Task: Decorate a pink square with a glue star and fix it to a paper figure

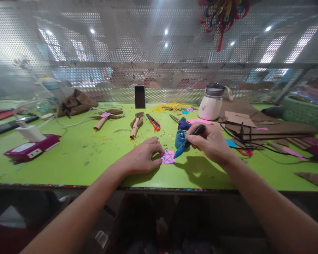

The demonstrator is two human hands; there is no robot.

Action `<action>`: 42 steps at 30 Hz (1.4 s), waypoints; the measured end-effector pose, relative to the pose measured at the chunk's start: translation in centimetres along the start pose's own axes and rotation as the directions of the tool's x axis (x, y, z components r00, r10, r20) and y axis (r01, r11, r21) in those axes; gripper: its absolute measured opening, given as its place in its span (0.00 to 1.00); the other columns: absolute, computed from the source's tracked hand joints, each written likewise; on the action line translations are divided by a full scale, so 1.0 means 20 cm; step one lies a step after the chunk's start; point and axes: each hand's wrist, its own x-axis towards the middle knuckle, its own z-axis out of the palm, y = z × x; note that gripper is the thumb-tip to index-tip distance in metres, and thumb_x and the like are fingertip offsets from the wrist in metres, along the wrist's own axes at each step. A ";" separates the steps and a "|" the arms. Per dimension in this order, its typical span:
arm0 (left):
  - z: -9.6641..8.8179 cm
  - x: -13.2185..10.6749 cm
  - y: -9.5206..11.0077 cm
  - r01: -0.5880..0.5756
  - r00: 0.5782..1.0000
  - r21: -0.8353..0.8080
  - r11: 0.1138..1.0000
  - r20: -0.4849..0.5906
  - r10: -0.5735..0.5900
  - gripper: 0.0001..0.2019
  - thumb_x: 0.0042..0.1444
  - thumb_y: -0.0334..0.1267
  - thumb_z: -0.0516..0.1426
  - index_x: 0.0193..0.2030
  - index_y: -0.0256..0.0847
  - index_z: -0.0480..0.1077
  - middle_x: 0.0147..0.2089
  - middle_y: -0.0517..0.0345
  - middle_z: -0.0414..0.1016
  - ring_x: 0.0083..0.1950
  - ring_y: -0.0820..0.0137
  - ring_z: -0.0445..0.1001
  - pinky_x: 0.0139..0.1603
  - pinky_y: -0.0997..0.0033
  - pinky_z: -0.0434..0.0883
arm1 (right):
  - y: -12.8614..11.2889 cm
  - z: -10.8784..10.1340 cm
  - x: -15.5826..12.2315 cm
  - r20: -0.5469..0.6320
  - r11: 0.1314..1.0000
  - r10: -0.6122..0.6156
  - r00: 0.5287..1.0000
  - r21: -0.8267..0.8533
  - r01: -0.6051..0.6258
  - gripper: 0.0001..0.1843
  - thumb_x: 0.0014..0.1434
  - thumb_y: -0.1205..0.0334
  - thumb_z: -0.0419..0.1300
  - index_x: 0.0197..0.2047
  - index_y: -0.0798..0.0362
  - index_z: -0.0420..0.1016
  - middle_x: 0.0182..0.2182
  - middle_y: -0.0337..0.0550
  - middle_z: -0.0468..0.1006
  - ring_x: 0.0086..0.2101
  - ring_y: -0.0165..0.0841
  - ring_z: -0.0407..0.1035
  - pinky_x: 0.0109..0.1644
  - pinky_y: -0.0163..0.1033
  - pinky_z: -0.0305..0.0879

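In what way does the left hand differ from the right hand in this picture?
The left hand rests low, while the right hand is raised above the green table. The left hand has its fingers parted at the edge of the pink square; the right hand grips a tool with a blue end. Both are bare and near the pink square.
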 end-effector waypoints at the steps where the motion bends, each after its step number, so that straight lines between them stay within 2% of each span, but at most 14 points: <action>1: 0.00 0.00 0.00 -0.007 1.000 -0.002 1.000 -0.002 0.007 0.09 0.55 0.37 0.54 0.42 0.41 0.72 0.43 0.52 0.68 0.44 0.65 0.68 0.47 0.66 0.65 | 0.00 0.00 0.00 -0.020 1.000 0.003 1.000 0.022 -0.002 0.04 0.50 0.68 0.56 0.25 0.55 0.68 0.17 0.34 0.65 0.18 0.24 0.58 0.23 0.33 0.54; 6: 0.01 0.00 -0.02 -0.012 1.000 0.001 1.000 -0.010 0.012 0.10 0.55 0.37 0.54 0.42 0.41 0.71 0.43 0.52 0.67 0.45 0.65 0.68 0.48 0.66 0.65 | 0.01 0.00 0.02 -0.145 0.997 0.016 0.989 0.081 -0.005 0.04 0.50 0.66 0.57 0.25 0.56 0.68 0.15 0.33 0.65 0.16 0.23 0.58 0.21 0.32 0.55; 13: -0.01 0.00 0.00 0.022 1.000 -0.016 1.000 0.007 -0.022 0.11 0.56 0.39 0.53 0.43 0.40 0.71 0.44 0.51 0.68 0.44 0.64 0.68 0.46 0.65 0.64 | 0.05 0.00 0.04 -0.322 0.995 0.041 0.946 0.100 -0.009 0.05 0.51 0.64 0.59 0.26 0.56 0.70 0.14 0.34 0.67 0.15 0.23 0.58 0.19 0.30 0.56; 17: 0.00 0.00 -0.01 0.052 0.999 -0.027 0.998 -0.010 -0.053 0.16 0.53 0.39 0.55 0.48 0.39 0.69 0.43 0.51 0.69 0.43 0.64 0.68 0.45 0.65 0.66 | 0.07 -0.02 0.05 -0.387 0.991 0.051 0.921 0.131 0.001 0.05 0.51 0.63 0.59 0.27 0.56 0.70 0.14 0.34 0.67 0.15 0.23 0.58 0.18 0.30 0.55; 20: 0.01 0.00 -0.03 0.081 0.997 -0.044 0.996 0.001 -0.081 0.20 0.52 0.40 0.56 0.53 0.39 0.68 0.48 0.48 0.69 0.52 0.59 0.66 0.52 0.62 0.64 | 0.09 -0.04 0.07 -0.471 0.987 0.052 0.881 0.160 0.028 0.06 0.50 0.62 0.59 0.27 0.56 0.70 0.14 0.33 0.67 0.14 0.24 0.57 0.18 0.30 0.54; 23: 0.01 0.00 -0.04 0.101 0.995 -0.060 0.993 0.025 -0.100 0.21 0.52 0.40 0.56 0.53 0.40 0.69 0.53 0.47 0.69 0.63 0.56 0.58 0.58 0.60 0.61 | 0.11 -0.06 0.09 -0.531 0.993 0.048 0.846 0.113 0.015 0.06 0.50 0.62 0.58 0.25 0.55 0.69 0.13 0.32 0.64 0.15 0.24 0.56 0.19 0.31 0.54; 26: 0.01 0.00 -0.04 0.106 0.994 -0.063 0.992 0.030 -0.104 0.21 0.53 0.42 0.56 0.53 0.40 0.70 0.55 0.47 0.68 0.66 0.56 0.54 0.60 0.60 0.60 | 0.13 -0.06 0.10 -0.478 0.994 0.042 0.877 -0.067 -0.084 0.08 0.49 0.61 0.58 0.23 0.56 0.70 0.14 0.34 0.65 0.17 0.26 0.58 0.22 0.33 0.56; 29: 0.01 0.00 -0.03 0.109 0.994 -0.048 0.993 0.033 -0.107 0.22 0.53 0.43 0.56 0.54 0.40 0.69 0.58 0.46 0.66 0.67 0.56 0.54 0.61 0.60 0.59 | 0.15 -0.05 0.11 -0.287 0.956 0.086 0.954 -0.246 -0.160 0.09 0.49 0.60 0.57 0.24 0.58 0.73 0.17 0.39 0.69 0.21 0.29 0.62 0.25 0.35 0.57; 32: 0.01 0.00 -0.03 0.097 0.995 -0.033 0.995 0.043 -0.095 0.22 0.54 0.43 0.55 0.55 0.39 0.69 0.57 0.45 0.67 0.66 0.56 0.54 0.61 0.60 0.59 | 0.15 -0.05 0.11 -0.115 0.953 0.142 0.983 -0.253 -0.167 0.10 0.48 0.62 0.58 0.31 0.59 0.76 0.25 0.43 0.75 0.26 0.31 0.66 0.31 0.35 0.61; 35: 0.00 0.00 -0.02 0.095 0.995 -0.032 0.995 0.041 -0.094 0.22 0.54 0.44 0.55 0.55 0.39 0.68 0.55 0.45 0.67 0.66 0.55 0.54 0.61 0.60 0.59 | 0.16 -0.09 0.11 -0.044 0.957 0.154 0.987 -0.242 -0.160 0.20 0.44 0.65 0.61 0.44 0.57 0.76 0.33 0.45 0.78 0.31 0.32 0.69 0.38 0.37 0.65; 37: 0.00 0.00 -0.02 0.095 0.995 -0.038 0.995 0.036 -0.094 0.23 0.54 0.44 0.55 0.55 0.39 0.68 0.54 0.45 0.68 0.64 0.56 0.58 0.59 0.61 0.60 | 0.15 -0.15 0.11 -0.018 0.966 0.124 0.992 -0.225 -0.125 0.26 0.43 0.66 0.63 0.49 0.55 0.74 0.36 0.45 0.78 0.34 0.33 0.70 0.41 0.39 0.65; 38: -0.01 0.00 -0.01 0.093 0.995 -0.041 0.995 0.032 -0.092 0.23 0.54 0.44 0.55 0.55 0.38 0.68 0.52 0.45 0.69 0.62 0.56 0.60 0.58 0.63 0.61 | 0.14 -0.17 0.11 -0.049 0.975 0.096 0.994 -0.198 -0.104 0.26 0.43 0.65 0.63 0.49 0.54 0.74 0.37 0.45 0.78 0.35 0.33 0.70 0.42 0.39 0.65; 40: -0.01 0.00 -0.01 0.084 0.996 -0.045 0.995 0.027 -0.082 0.22 0.53 0.43 0.55 0.54 0.38 0.69 0.49 0.46 0.70 0.58 0.58 0.65 0.54 0.65 0.63 | 0.11 -0.20 0.09 -0.257 0.990 0.021 0.966 -0.129 -0.056 0.21 0.46 0.63 0.62 0.46 0.54 0.75 0.34 0.44 0.77 0.34 0.32 0.70 0.40 0.39 0.65; 42: -0.01 0.00 -0.01 0.073 0.997 -0.051 0.996 0.022 -0.072 0.20 0.53 0.42 0.55 0.52 0.39 0.70 0.47 0.48 0.70 0.55 0.59 0.67 0.52 0.66 0.63 | 0.08 -0.20 0.05 -0.528 0.994 -0.055 0.847 -0.105 -0.001 0.11 0.50 0.60 0.59 0.37 0.56 0.77 0.27 0.41 0.75 0.29 0.30 0.67 0.34 0.36 0.64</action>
